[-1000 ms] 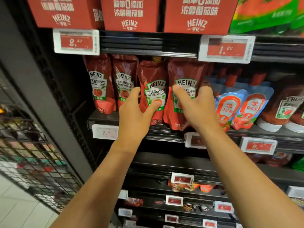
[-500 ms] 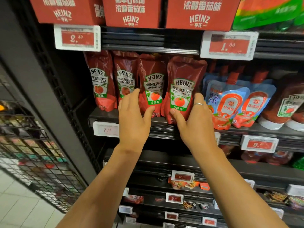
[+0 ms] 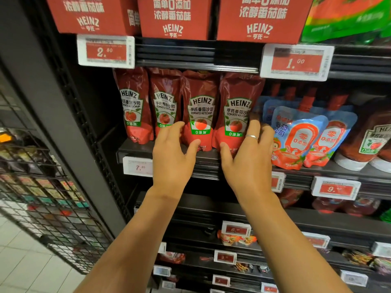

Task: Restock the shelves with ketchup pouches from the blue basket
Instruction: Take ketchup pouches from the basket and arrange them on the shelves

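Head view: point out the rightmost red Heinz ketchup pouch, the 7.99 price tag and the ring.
Rightmost red Heinz ketchup pouch [image 3: 238, 106], head view, label.
7.99 price tag [image 3: 138, 167], head view, printed digits.
Ring [image 3: 251, 137], head view, silver band.

Red ketchup pouches [image 3: 201, 111] are showing "HEINZ TOMATO KETCHUP"; red boxes [image 3: 175, 16] above are reading "HEINZ"; price tags [image 3: 295, 61] are displaying 2.50, 1.00, 7.99.

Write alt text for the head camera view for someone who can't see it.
Two bare hands reach to a row of four upright red Heinz ketchup pouches on a dark shelf: the left hand and the right hand at the two right-hand ones. Blue pouches stand beside them.
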Demonstrator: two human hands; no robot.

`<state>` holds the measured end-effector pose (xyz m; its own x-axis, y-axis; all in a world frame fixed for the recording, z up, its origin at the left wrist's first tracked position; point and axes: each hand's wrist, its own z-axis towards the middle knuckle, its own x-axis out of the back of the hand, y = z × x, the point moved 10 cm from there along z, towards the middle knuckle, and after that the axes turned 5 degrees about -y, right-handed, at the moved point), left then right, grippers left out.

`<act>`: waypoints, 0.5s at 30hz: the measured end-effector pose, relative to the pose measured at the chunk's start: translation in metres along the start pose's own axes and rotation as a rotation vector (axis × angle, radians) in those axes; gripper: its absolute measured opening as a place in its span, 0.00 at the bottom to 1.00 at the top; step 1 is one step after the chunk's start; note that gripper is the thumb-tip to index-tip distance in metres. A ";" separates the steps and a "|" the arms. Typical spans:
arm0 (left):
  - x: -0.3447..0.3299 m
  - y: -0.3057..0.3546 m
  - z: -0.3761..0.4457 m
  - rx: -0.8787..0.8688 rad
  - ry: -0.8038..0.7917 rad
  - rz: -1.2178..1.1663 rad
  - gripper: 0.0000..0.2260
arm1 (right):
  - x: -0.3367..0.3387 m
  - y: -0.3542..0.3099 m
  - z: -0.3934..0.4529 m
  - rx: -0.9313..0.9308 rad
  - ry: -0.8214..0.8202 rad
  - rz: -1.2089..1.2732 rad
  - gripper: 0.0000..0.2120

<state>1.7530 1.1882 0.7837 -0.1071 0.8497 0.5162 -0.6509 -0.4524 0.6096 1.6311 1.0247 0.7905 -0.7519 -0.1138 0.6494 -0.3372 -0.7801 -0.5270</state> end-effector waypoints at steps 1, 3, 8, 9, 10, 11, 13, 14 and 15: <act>0.010 -0.003 0.000 0.001 0.059 0.040 0.27 | 0.001 -0.002 -0.002 0.012 0.012 0.013 0.35; 0.032 -0.015 0.001 0.060 0.195 0.104 0.37 | -0.001 -0.005 -0.004 0.010 0.023 0.056 0.40; 0.032 -0.052 0.013 0.297 0.095 0.139 0.60 | -0.019 -0.007 0.003 -0.084 -0.014 -0.014 0.49; 0.030 -0.054 0.014 0.300 0.079 0.127 0.60 | -0.020 -0.007 0.005 -0.094 -0.006 -0.029 0.48; 0.029 -0.055 0.014 0.292 0.081 0.126 0.60 | -0.021 -0.006 0.006 -0.103 0.001 -0.043 0.47; 0.029 -0.055 0.014 0.280 0.090 0.133 0.59 | -0.023 -0.005 0.008 -0.112 0.004 -0.056 0.47; 0.028 -0.055 0.012 0.255 0.097 0.154 0.58 | -0.025 -0.002 0.009 -0.124 0.006 -0.079 0.46; 0.027 -0.055 0.012 0.245 0.095 0.164 0.57 | -0.026 -0.002 0.010 -0.124 0.007 -0.089 0.46; 0.027 -0.055 0.012 0.237 0.091 0.174 0.57 | -0.027 -0.002 0.010 -0.123 0.008 -0.097 0.46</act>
<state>1.7951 1.2325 0.7715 -0.2759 0.7697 0.5757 -0.4248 -0.6349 0.6453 1.6578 1.0233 0.7794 -0.7166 -0.0365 0.6966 -0.4750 -0.7058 -0.5256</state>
